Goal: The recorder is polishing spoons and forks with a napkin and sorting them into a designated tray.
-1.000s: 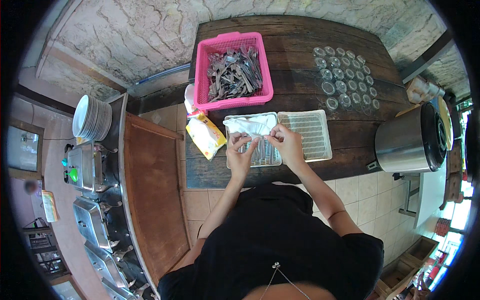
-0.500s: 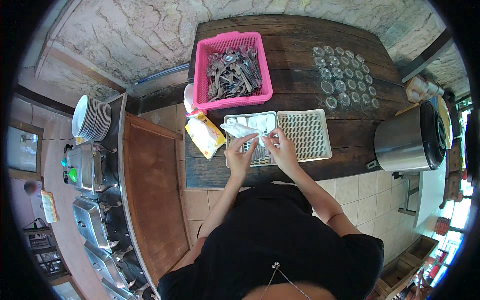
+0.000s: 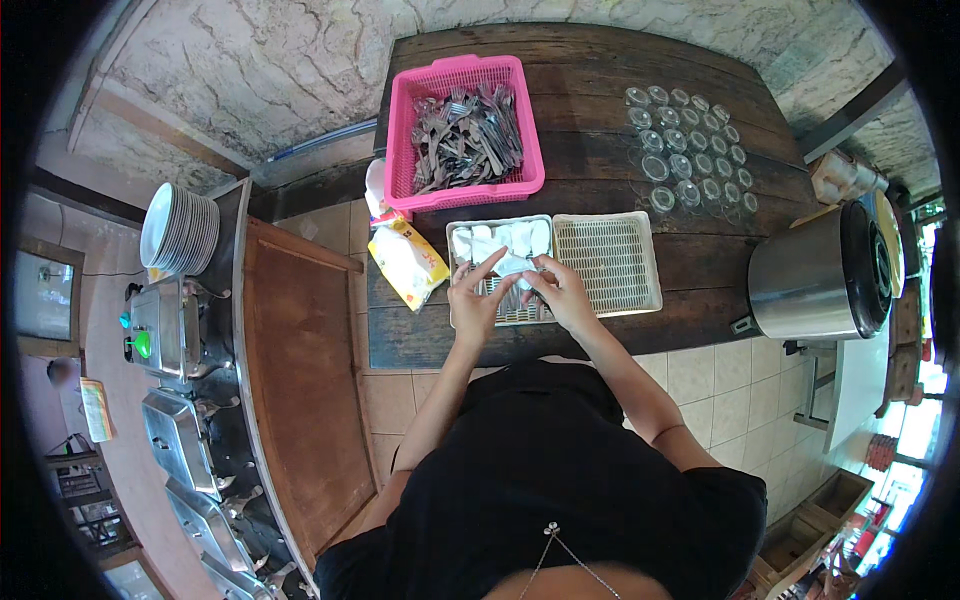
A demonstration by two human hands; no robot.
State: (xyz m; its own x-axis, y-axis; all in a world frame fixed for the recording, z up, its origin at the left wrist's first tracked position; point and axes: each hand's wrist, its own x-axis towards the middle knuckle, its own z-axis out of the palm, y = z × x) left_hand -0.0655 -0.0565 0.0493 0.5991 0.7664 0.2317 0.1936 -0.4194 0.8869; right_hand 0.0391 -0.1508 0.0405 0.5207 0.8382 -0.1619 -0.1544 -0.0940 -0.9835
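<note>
Hands over white tray [image 3: 603,262] | left hand [image 3: 472,300] and right hand [image 3: 560,292] both pinch a white napkin [image 3: 510,262] (around cutlery, seemingly) | napkin between them, above tray's left half | long axis unclear | pink basket [image 3: 465,125] beyond

A dark, weathered wooden tabletop [image 3: 600,90] stands against a rough stone wall [image 3: 270,60] of pale, cracked blocks. The floor [image 3: 715,375] under it is laid with light square tiles, and to the left runs a reddish-brown wooden counter [image 3: 300,380] with metal serving trays [image 3: 180,440] and a stack of white plates [image 3: 180,230] beside it. Daylight comes in bright at the lower right edge.
</note>
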